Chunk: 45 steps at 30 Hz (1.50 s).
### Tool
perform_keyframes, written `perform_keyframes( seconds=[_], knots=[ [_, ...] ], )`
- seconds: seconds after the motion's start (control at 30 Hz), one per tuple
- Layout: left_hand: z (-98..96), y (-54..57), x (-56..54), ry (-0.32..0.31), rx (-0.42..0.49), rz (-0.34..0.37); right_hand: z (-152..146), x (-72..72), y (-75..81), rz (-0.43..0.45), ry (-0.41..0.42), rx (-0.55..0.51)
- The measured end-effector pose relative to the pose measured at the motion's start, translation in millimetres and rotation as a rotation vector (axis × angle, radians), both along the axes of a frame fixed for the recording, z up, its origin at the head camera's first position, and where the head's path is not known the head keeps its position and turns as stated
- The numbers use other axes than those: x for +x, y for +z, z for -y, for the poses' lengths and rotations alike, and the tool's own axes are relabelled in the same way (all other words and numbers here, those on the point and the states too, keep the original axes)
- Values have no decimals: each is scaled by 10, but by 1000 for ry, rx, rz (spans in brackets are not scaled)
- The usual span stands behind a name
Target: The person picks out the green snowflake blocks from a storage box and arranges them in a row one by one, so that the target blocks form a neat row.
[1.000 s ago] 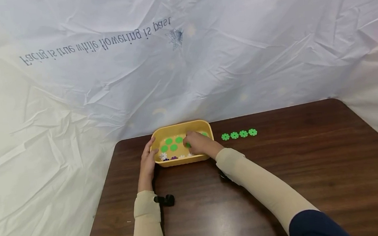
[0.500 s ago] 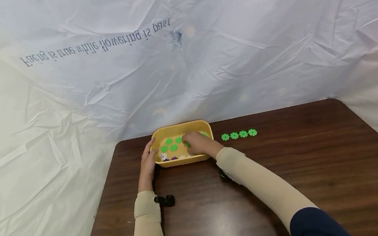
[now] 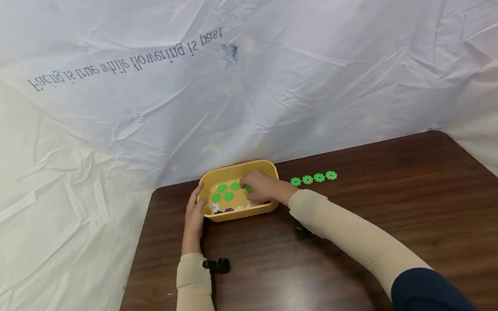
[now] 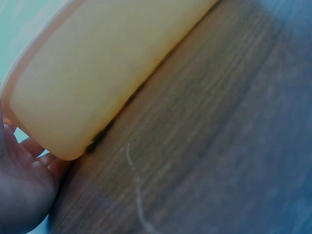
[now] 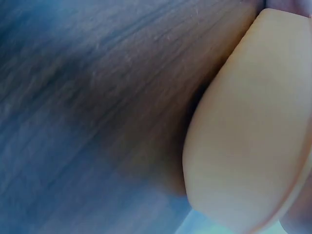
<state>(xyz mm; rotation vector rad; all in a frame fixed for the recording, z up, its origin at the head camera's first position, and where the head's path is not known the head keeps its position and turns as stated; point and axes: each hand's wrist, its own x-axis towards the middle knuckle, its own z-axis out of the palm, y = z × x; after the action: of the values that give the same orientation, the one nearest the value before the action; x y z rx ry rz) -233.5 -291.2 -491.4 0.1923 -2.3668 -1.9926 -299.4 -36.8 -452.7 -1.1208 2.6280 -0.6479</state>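
Observation:
A yellow plastic basin [image 3: 240,214] stands at the back of the table. My left hand [image 3: 195,209] grips its left end, thumb over the rim and fingers outside; the left wrist view shows this hand [image 4: 24,190] against the basin's corner [image 4: 63,122]. My right hand [image 3: 261,186] reaches over the right side into the basin and pinches a green snowflake disc [image 3: 248,189], its fingertips partly hidden. Several green snowflake discs [image 3: 228,196] lie on the basin floor to the left of that hand. White [image 3: 214,207] and purple snowflake discs [image 3: 229,210] lie along the near wall.
Right of the basin, several green snowflake discs [image 3: 307,179] lie in a row on the dark wooden table [image 3: 257,262]. A white printed sheet [image 3: 271,100] hangs behind the table. The right wrist view shows mostly the basin's outer wall [image 5: 248,117].
The right forearm has shifted slightly to the right, while its hand stays inside the basin at the green disc. My left hand keeps its hold, and the head view has tilted a little.

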Motion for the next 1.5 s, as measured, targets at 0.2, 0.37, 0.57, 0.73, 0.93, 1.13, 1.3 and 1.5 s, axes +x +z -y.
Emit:
perform_keyframes(
  seconds=[0.2, 0.37, 0.57, 0.73, 0.93, 1.13, 1.3, 1.5],
  knots=[
    [35, -56, -34, -6, 12, 8, -46, 13, 92, 2, 43, 4],
    [82, -192, -69, 2, -5, -16, -89, 49, 193, -24, 81, 28],
    [81, -229, -69, 20, 1, -28, -161, 78, 297, -23, 97, 34],
    [72, -224, -63, 19, 5, -23, -245, 84, 341, -50, 96, 32],
    [57, -217, -73, 18, 6, -26, -368, 96, 415, -75, 89, 14],
    [56, -215, -81, 16, -1, -37, -530, 89, 470, -72, 79, 10],
    [59, -212, -78, 21, -2, -36, -677, 83, 453, -86, 67, 9],
    [70, -204, -77, 18, -5, -36, -853, 97, 440, -85, 39, -8]
  ],
)
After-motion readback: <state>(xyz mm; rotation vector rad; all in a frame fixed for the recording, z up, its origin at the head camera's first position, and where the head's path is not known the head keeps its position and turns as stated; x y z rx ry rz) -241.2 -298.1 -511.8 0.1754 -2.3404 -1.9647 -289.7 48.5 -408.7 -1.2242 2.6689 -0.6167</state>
